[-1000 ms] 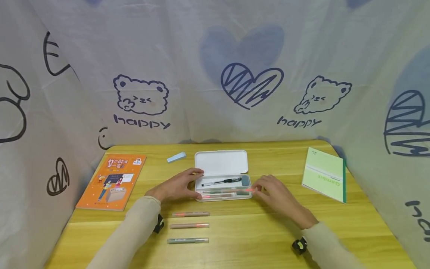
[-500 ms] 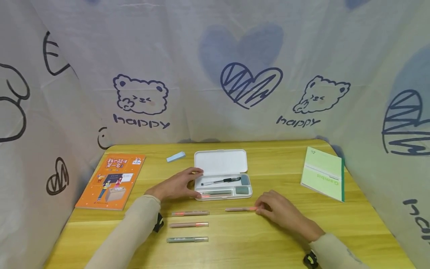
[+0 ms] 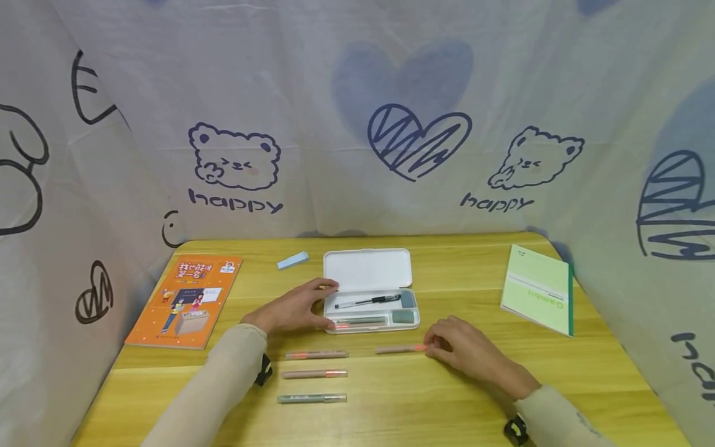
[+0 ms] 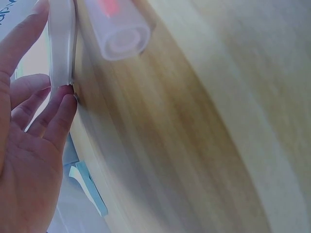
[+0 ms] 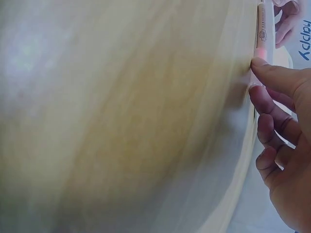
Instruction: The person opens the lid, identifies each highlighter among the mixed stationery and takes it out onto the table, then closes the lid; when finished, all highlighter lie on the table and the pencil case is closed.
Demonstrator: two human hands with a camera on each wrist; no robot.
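A white pencil case (image 3: 367, 268) lies with its lid folded back in the head view. My left hand (image 3: 292, 308) grips its left end, thumb at the front corner and fingers farther back. Just in front of the case, my right hand (image 3: 468, 351) pinches the right end of a pinkish-tan pen (image 3: 398, 349) between thumb and fingertips; the right wrist view shows this pen (image 5: 262, 29) at the tabletop. Inside the case are a black-capped gel pen (image 3: 367, 302), a blue-grey block (image 3: 408, 300), a grey-green block (image 3: 403, 317) and slim pens (image 3: 360, 321) in the front compartment.
Left of centre lie two tan pens, one (image 3: 316, 355) behind the other (image 3: 314, 374), and a grey-green pen (image 3: 311, 398). An orange book (image 3: 187, 304) is far left, a green notebook (image 3: 537, 288) far right. A light blue strip (image 3: 293, 260) lies behind my left hand.
My right hand has brought the tan pen from above the case's front compartment toward me, down to the table before it. The left hand has stayed on the case.
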